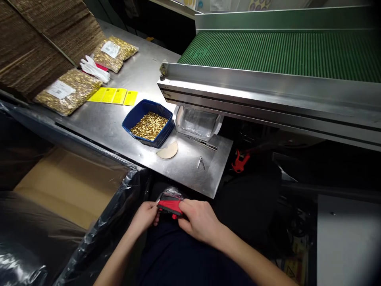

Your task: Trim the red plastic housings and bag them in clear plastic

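A: What is nearest the body?

B: A small red-and-black oblong device (pixel 169 205), apparently plastic, over the lap, on the near side of the dark-blue plastic tub (pixel 139 112), beyond the table's edge.

A: How do the hands stand to it?

B: It lies between them, its long axis running from one to the other. The left hand (pixel 145 216) pinches its left end; the right hand (pixel 200 219) grips the right end, fingers lapping over the casing. Both touch it, so neither is nearer, though the right covers more.

A: And the crinkled clear plastic film (pixel 173 192)?

B: Just behind the device, toward the tub. I can't tell whether the left fingers hold it too.

A: Farther out?

B: Near the tub's front corner, a beige flat half-disc (pixel 168 151); right of that, a small silvery metal piece (pixel 201 162). Gold-coloured small pieces (pixel 150 126) lie inside the tub. Beyond it to the left are bright-yellow rectangular cards (pixel 114 96); well to its right and farther back, a green ribbed conveyor belt (pixel 268 55).
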The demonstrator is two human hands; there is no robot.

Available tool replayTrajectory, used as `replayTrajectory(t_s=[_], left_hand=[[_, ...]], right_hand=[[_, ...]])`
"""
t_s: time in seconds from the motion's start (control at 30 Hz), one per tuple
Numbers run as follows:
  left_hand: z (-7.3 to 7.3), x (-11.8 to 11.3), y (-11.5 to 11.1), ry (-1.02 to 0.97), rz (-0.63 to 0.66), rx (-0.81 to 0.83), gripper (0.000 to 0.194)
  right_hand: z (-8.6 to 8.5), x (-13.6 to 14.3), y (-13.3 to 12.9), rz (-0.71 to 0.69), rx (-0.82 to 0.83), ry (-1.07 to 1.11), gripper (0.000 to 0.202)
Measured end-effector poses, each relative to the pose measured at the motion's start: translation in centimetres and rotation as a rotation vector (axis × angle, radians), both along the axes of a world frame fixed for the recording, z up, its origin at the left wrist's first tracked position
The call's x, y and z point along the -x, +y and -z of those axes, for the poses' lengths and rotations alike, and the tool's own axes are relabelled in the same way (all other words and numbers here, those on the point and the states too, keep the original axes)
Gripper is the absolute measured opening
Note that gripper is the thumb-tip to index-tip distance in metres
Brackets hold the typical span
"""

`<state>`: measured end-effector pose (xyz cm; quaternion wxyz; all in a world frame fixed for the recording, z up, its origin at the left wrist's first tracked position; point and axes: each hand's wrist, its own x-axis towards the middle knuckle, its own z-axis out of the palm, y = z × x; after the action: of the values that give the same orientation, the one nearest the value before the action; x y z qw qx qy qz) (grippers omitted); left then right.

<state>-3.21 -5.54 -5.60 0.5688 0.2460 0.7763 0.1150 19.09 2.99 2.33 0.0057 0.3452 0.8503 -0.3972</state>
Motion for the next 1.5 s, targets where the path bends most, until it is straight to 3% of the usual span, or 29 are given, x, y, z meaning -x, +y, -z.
replayTrajectory(t_s=[0.2,0.37,0.63,0.8,0.97,1.13,1.2,1.27,1.33,1.43,1.5], left_hand=[[-2.5,0.3,1.3,0.258,0.037,-0.289,0.023],[-4.3,0.6,3.2,0.314,0.049,-0.486,0.032],[-7.4,-1.5,3.2,0.414,0.266,-0.599,0.009],[-8.5,-2.7,2.8,0.392,0.333,-0.627,0.013],[-9.9,-4.9,2.4,0.295,0.283,-0.838,0.013],[-10.4,-6.5,2.2,0.079,0.332,-0.745,0.016],[-10.3,-6.2,2.6,0.047,0.414,-0.764,0.019],[-10.1,-5.4,3.2,0.060,0.545,-0.813,0.027],[-9.9,-4.3,3.6,0.049,0.638,-0.821,0.053],[-9.5,-3.4,3.6,-0.085,0.664,-0.724,0.108],[-9.0,-3.5,3.2,-0.146,0.652,-0.636,0.122]], right_hand=[[0.9,0.5,-0.9,-0.088,-0.076,-0.073,0.015],[0.6,0.5,-0.9,-0.102,-0.106,-0.096,0.014],[0.3,-0.2,-1.4,0.088,-0.106,-0.131,0.008],[0.1,-0.3,-1.6,0.150,-0.074,-0.110,0.013],[0.1,0.3,-1.3,0.153,0.025,-0.071,0.013],[-0.2,-0.2,0.5,0.249,0.251,0.026,0.013],[-0.2,-0.8,1.6,0.252,0.403,0.109,0.011],[0.1,-1.4,2.8,0.245,0.573,0.202,0.016],[0.9,-1.7,3.6,0.254,0.736,0.280,0.033],[2.4,-1.9,4.0,0.304,0.918,0.334,0.062],[3.2,-2.2,3.7,0.324,0.989,0.332,0.079]])
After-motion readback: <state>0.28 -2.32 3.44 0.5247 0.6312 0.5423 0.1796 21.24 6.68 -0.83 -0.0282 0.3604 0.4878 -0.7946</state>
